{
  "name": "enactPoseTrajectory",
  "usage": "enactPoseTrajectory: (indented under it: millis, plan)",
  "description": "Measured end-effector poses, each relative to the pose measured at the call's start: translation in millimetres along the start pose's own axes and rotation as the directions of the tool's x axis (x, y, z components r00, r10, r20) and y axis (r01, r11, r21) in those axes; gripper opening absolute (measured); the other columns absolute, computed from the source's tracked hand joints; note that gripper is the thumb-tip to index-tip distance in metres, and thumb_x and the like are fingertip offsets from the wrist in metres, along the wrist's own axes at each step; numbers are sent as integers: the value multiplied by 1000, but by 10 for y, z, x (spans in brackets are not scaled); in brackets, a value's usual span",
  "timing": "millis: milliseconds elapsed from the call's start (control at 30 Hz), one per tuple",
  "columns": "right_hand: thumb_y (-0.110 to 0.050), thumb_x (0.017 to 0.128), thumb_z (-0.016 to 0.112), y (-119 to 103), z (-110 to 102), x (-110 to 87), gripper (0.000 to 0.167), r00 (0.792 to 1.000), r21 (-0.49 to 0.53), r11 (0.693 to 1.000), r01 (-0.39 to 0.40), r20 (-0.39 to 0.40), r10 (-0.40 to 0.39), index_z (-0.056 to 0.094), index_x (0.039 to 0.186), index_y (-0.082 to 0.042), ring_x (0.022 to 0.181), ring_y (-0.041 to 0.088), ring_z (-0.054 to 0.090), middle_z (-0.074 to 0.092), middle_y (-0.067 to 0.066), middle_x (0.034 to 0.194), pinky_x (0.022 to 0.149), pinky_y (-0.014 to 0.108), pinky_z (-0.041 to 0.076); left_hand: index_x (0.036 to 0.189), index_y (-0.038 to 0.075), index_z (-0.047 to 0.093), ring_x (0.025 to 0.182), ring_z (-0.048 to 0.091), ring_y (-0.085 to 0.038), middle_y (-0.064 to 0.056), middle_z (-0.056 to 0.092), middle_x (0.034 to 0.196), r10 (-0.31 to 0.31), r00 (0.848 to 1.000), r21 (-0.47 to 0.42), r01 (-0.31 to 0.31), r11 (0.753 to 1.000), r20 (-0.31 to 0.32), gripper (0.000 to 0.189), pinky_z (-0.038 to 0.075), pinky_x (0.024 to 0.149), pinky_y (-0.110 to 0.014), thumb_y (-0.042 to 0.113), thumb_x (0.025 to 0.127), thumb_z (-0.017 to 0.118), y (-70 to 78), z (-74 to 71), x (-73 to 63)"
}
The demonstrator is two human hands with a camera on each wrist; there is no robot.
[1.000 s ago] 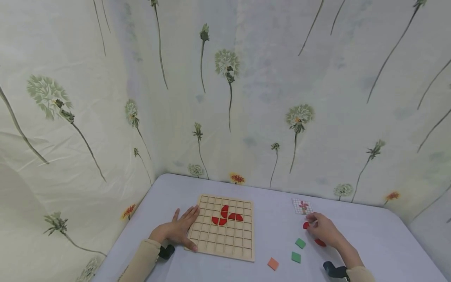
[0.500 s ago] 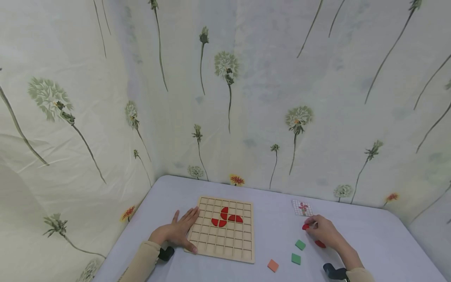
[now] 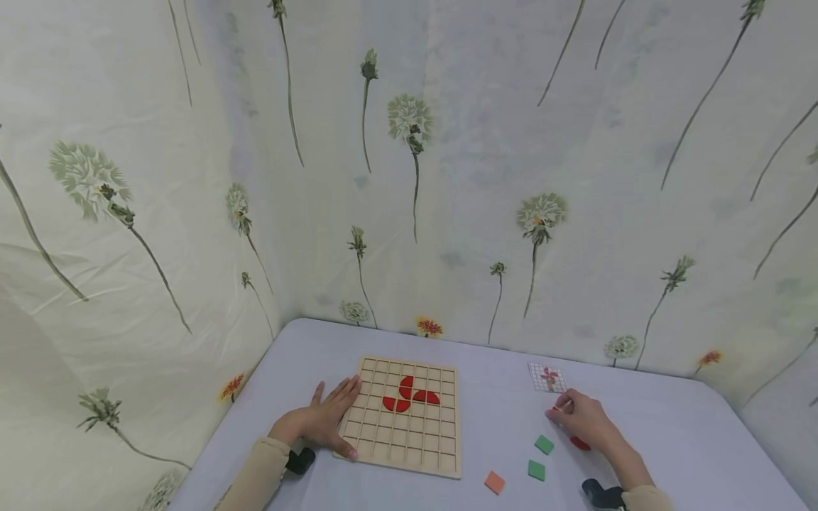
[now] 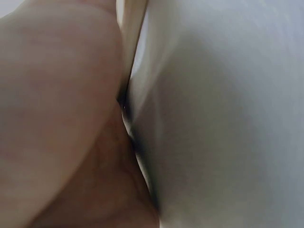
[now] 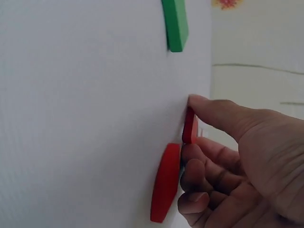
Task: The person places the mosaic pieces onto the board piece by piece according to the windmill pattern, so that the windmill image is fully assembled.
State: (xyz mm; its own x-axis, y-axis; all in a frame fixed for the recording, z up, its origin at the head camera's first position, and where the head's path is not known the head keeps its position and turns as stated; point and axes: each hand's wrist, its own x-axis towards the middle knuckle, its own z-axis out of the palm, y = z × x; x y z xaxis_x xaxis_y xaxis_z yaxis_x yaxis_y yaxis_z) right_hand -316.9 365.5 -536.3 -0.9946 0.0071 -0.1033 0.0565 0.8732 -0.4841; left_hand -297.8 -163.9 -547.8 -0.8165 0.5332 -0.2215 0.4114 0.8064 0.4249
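In the head view a square wooden grid board (image 3: 383,447) lies on the table, with red quarter-circle tiles (image 3: 406,387) in cells near its upper middle. My left hand (image 3: 319,420) rests with fingers spread along the board's left edge, thumb at the near corner. Off to the right, my right hand (image 3: 589,420) pinches a small red tile (image 5: 190,126) between thumb and fingers, low over the table. Another red tile (image 5: 166,183) lies just beside those fingers in the right wrist view. Skin and a pale surface fill most of the left wrist view.
Two green square tiles (image 3: 537,470) and one orange square tile (image 3: 495,482) lie between the board and my right hand. A small printed pattern card (image 3: 539,373) sits beyond that hand. Floral curtain (image 3: 460,177) stands behind and to the left of the white table.
My right hand's fingers have come together on the red tile, which now shows less between them. The left hand has stayed on the board's edge.
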Motion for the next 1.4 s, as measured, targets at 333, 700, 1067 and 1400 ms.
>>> enactPoseTrajectory:
  millis: [333, 700, 1067, 1400]
  plan:
    - [-31, 89, 69, -17, 51, 27, 33, 1000, -4, 1000, -19, -9, 19, 54, 94, -3, 67, 17, 51, 59, 5, 77, 59, 29, 40, 156, 10, -2, 151, -7, -31, -9, -7, 164, 1, 1000, -15, -1, 1000, 1, 135, -11, 113, -66, 68, 63, 76, 1, -6, -5]
    - [-31, 83, 75, 43, -96, 4, 49, 998, 52, 998, 29, 52, -31, 59, 116, 0, 85, 19, 57, 63, 10, 102, 65, 30, 50, 156, 10, -2, 151, -7, -30, -8, -8, 164, -4, 1000, -5, 4, 1000, 6, 135, -11, 113, -65, 69, 63, 76, -6, 7, 12]
    - [-16, 81, 75, 85, -37, 2, 32, 992, 16, 994, 109, 64, -110, 65, 110, -6, 92, 20, 56, 63, 6, 106, 73, 34, 51, 156, 9, -2, 151, -8, -31, -8, -8, 164, -2, 1000, 0, 2, 1000, 11, 133, -11, 113, -65, 68, 65, 76, 12, -7, -7]
    - [-9, 78, 74, 90, -72, 14, 31, 984, -5, 989, 150, 103, -149, 69, 108, -8, 90, 18, 56, 62, 4, 105, 71, 33, 51, 156, 9, -1, 151, -6, -32, -9, -7, 164, 0, 1000, -12, 0, 1000, 8, 132, -11, 113, -65, 65, 66, 77, 47, -29, -26]
